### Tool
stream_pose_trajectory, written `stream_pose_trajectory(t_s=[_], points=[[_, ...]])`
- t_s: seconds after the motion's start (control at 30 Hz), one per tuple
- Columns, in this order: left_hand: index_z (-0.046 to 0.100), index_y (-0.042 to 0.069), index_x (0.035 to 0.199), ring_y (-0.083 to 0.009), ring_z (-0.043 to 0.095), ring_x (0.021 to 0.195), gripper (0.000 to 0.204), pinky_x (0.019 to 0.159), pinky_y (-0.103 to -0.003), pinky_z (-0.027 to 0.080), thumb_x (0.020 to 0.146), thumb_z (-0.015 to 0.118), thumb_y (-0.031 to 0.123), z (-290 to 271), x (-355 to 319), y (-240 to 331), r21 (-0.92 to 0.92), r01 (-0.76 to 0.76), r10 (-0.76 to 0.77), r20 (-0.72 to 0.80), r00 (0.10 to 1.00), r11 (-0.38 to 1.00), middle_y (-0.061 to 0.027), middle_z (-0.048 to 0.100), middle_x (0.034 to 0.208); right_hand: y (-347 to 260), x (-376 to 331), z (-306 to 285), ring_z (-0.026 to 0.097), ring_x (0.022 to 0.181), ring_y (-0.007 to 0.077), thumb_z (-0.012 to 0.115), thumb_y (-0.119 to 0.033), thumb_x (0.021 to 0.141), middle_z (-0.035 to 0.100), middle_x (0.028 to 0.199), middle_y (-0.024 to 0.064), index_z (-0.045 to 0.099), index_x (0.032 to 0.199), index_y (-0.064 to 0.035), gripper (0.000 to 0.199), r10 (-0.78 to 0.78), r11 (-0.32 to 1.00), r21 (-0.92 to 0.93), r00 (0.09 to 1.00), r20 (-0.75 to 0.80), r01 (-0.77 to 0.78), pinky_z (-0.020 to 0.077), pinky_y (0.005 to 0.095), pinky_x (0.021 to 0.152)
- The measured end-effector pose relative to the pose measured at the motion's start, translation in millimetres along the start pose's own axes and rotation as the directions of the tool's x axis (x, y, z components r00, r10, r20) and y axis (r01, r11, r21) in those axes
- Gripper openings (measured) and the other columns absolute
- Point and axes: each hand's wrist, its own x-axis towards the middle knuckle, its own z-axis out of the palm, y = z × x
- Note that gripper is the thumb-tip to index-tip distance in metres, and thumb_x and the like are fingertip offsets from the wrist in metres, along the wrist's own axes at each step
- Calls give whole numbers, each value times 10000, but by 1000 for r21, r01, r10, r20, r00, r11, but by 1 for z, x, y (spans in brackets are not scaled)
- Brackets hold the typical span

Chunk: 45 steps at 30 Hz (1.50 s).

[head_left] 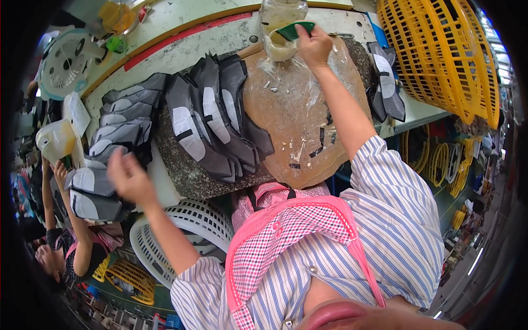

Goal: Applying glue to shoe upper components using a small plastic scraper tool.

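The person's right hand (pixel 315 49) was clamped on a green spreader (pixel 297 31), thumb and fingers pinching it. The spreader sat just beyond that hand's fingertips, at the mouth of a translucent container (pixel 281 50) holding a pale, creamy substance. Below the right hand, toward the person's body, lay a brown board (pixel 294 110) with whitish smears and small dark strips on it. To that hand's right, a few grey pieces with pale panels (pixel 386 80) lay near the edge of the desk (pixel 234 37), and farther right stood a tall yellow basket (pixel 445 60).

The left hand (pixel 131 179) was blurred, so one could not tell whether its fingers were together or apart. Just beside it on the left and beyond it ran an overlapping row of grey pieces (pixel 124 116). To its right lay a middle stack of similar pieces (pixel 212 113). Nearer the body than the left hand stood a white basket (pixel 144 245).
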Motion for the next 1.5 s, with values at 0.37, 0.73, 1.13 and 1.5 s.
stream_pose_trajectory(t_s=[0.37, 0.73, 1.13, 1.5], points=[[421, -17, 1046, -179, 492, 855, 558, 762, -277, 368, 609, 682, 212, 98, -75, 6, -462, 850, -498, 692, 523, 252, -111, 506, 963, 32, 16, -29, 531, 513, 221, 622, -271, 657, 564, 582, 120, 571, 662, -15, 261, 110, 992, 47, 985, 135, -117, 393, 294, 482], [390, -14, 1059, -180, 488, 864, 496, 768, -287, 373, 654, 622, 153, 66, -47, 18, -497, 856, -443, 740, 506, 146, -113, 490, 947, 1, -25, -44, 410, 461, 58, 597, -139, 724, 494, 562, -10, 546, 710, -30, 121, 344, 797, 400, 885, 314, -452, 321, 178, 431], [469, 16, 1055, -280, 372, 900, 435, 784, -357, 322, 729, 567, 287, 78, -86, 13, -144, 281, -224, 320, 920, 949, -143, 391, 984, -133, -41, -2, 480, 525, 70, 564, -135, 739, 544, 652, 10, 562, 772, -28, 112, 112, 604, 549, 743, 659, -578, 382, 184, 469], [263, -11, 1179, -388, 453, 920, 504, 770, -405, 368, 781, 456, 232, 86, -119, 78, -254, 604, -318, 665, 676, 755, -256, 447, 1031, -96, -48, -3, 492, 520, 118, 541, -98, 751, 558, 689, 46, 535, 782, -10, 93, 325, 361, 621, 718, 616, -696, 385, 216, 446]])
